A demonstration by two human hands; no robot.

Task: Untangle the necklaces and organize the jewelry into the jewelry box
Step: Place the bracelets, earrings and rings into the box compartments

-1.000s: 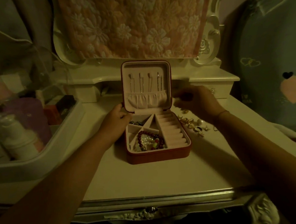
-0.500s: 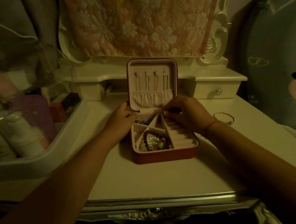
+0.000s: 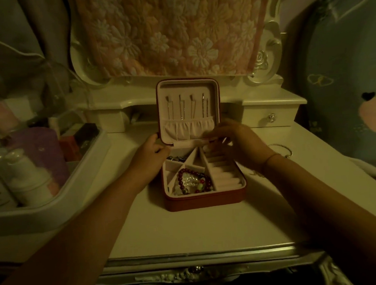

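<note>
— On the cream dressing table [image 3: 188, 230], dead centre, sits the dark red square jewelry box [image 3: 206, 199], lid upright. Where are your hands?

— Your left hand [image 3: 149, 155] grips the box's back-left corner by the hinge, fingers curled round the edge. Your right hand [image 3: 235, 143] hovers over the rearmost pink padded ring rolls [image 3: 225, 174], fingertips bunched together. It's blurred, so I can't tell if they pinch a piece.

— What's stowed?

— Thin silver necklaces [image 3: 187, 107] hang apart on the lid hooks, tails tucked in the gathered pink pocket [image 3: 188, 128]. A dark red bead bracelet [image 3: 194, 179] lies in the front triangular compartment. A silver bangle [image 3: 281, 151] lies on the table just right of your right wrist, not yet in.

— Step in hand, and how to do it well?

— Probably seating something small in a ring slot. Brace the box with your left so it can't slide. Push straight down between two rolls, not across them. Mind your knuckles near the lid pocket, since a knock could swing the chains together. The bangle likely suits an open compartment, not the rolls.
</note>
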